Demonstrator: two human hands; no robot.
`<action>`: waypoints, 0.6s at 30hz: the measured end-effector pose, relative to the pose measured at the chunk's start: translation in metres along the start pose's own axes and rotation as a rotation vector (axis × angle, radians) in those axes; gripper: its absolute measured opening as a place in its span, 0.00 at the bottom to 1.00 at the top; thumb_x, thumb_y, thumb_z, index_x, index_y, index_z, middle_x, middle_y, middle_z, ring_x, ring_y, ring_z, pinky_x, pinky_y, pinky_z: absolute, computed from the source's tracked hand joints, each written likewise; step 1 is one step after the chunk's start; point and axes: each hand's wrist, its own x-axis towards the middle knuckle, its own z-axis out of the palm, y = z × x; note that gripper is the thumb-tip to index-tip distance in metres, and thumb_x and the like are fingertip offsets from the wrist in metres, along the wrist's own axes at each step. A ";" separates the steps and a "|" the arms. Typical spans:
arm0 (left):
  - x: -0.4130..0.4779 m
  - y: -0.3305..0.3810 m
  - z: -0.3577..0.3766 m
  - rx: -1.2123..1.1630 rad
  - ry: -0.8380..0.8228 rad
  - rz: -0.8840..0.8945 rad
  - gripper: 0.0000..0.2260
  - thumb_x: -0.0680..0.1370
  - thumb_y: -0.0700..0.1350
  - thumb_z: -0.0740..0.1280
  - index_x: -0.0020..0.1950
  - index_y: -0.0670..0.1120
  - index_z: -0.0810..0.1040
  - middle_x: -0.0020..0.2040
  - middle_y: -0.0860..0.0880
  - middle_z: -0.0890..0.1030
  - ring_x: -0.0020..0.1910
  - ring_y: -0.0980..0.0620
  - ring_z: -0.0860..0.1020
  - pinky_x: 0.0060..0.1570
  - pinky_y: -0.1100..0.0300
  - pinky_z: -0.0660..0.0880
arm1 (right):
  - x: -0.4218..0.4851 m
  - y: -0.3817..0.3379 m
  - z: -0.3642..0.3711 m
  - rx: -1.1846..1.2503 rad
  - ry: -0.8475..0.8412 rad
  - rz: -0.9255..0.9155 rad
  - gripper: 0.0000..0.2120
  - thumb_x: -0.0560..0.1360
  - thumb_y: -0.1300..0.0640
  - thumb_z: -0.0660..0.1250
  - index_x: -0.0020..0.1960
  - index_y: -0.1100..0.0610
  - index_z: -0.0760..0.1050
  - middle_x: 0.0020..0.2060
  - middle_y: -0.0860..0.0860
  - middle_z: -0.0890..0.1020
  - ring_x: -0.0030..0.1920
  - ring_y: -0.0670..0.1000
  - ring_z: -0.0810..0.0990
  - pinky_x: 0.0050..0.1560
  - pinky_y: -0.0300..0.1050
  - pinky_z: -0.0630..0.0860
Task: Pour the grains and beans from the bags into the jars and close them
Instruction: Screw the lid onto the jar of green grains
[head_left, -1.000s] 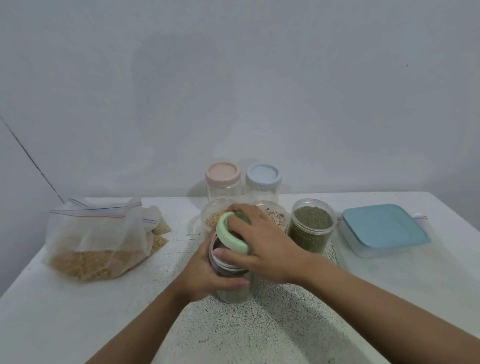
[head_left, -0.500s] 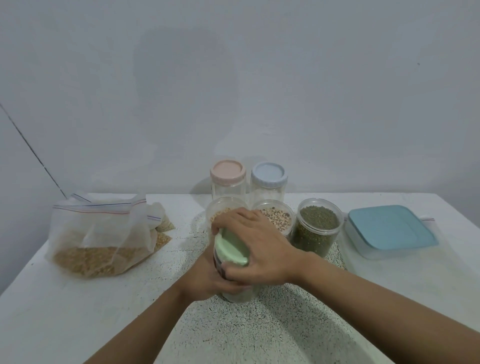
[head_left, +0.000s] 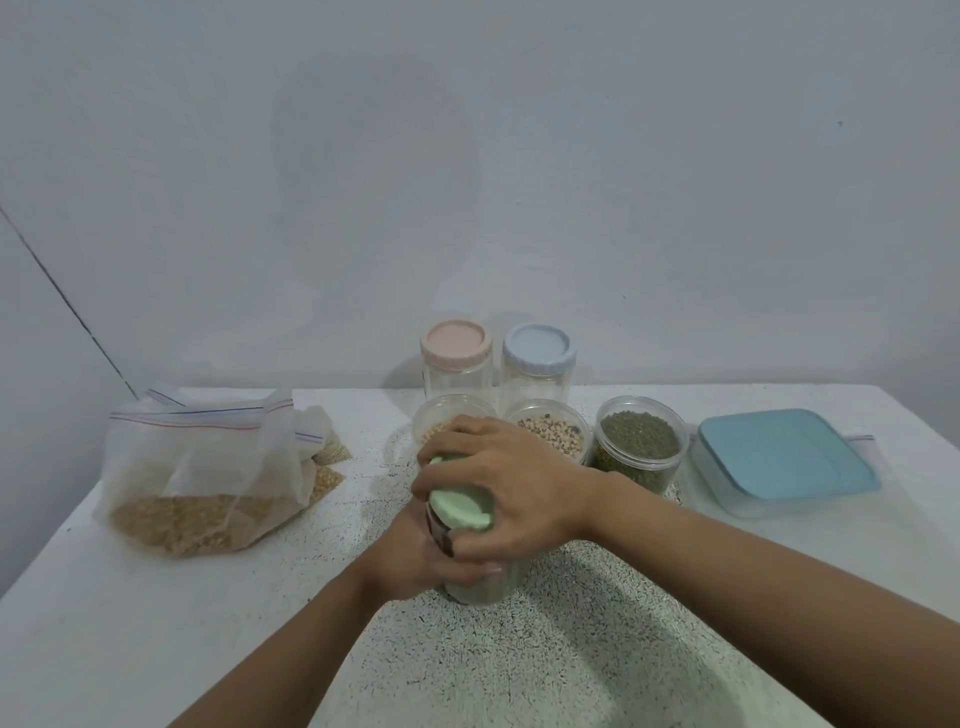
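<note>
Squarely over the speckled mat (head_left: 545, 665), the right grip (head_left: 511, 486) is clenched from above around the pale green lid (head_left: 460, 506). Its fingers curl over the far edge and the thumb presses against the near rim. The lid sits on top of the jar (head_left: 480, 590); whether it is fully seated cannot be told. The left grip (head_left: 415, 556) grasps the jar's body from the left side, fingers wrapped round it and one fingertip showing on the front wall. The jar stands upright on the mat, and something dark shows through its wall just under the lid, too hidden to name. The right forearm comes in from the lower right, wrist bent over the jar. The left forearm rises from the bottom edge, lower and beside it.

Just behind the hands stand three lidless jars in a row: the yellow-grain jar (head_left: 441, 418), partly hidden by the right fingers, the black-eyed bean jar (head_left: 550, 431) and the green bean jar (head_left: 639, 447). Behind these, near the wall, stand the pink-lidded jar (head_left: 457, 364) and the blue-lidded jar (head_left: 537, 366), both clear. To the right lies a square container (head_left: 784, 460) with a blue lid. On the left of the white surface (head_left: 104, 623) slumps a zip bag (head_left: 208, 467) holding brown grains, with smaller bags (head_left: 327, 452) just behind it.
</note>
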 end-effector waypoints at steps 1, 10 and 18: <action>0.000 0.001 0.000 -0.007 0.006 -0.002 0.31 0.67 0.31 0.79 0.65 0.46 0.71 0.57 0.58 0.81 0.59 0.54 0.80 0.58 0.64 0.75 | 0.000 0.001 0.000 0.031 0.015 0.004 0.25 0.68 0.38 0.61 0.59 0.50 0.78 0.56 0.48 0.79 0.57 0.50 0.74 0.58 0.53 0.72; -0.001 -0.001 0.000 -0.006 -0.008 -0.053 0.30 0.67 0.27 0.78 0.63 0.44 0.72 0.56 0.60 0.82 0.58 0.58 0.81 0.57 0.66 0.75 | 0.001 0.000 -0.006 0.085 0.039 -0.052 0.21 0.65 0.47 0.73 0.55 0.54 0.82 0.52 0.49 0.81 0.54 0.52 0.77 0.57 0.54 0.71; -0.004 0.000 0.002 -0.060 0.014 -0.075 0.36 0.67 0.30 0.80 0.69 0.43 0.68 0.59 0.51 0.81 0.64 0.50 0.79 0.59 0.58 0.78 | -0.003 -0.014 -0.011 -0.133 -0.022 0.106 0.30 0.76 0.30 0.59 0.70 0.48 0.72 0.62 0.52 0.76 0.60 0.53 0.74 0.62 0.53 0.71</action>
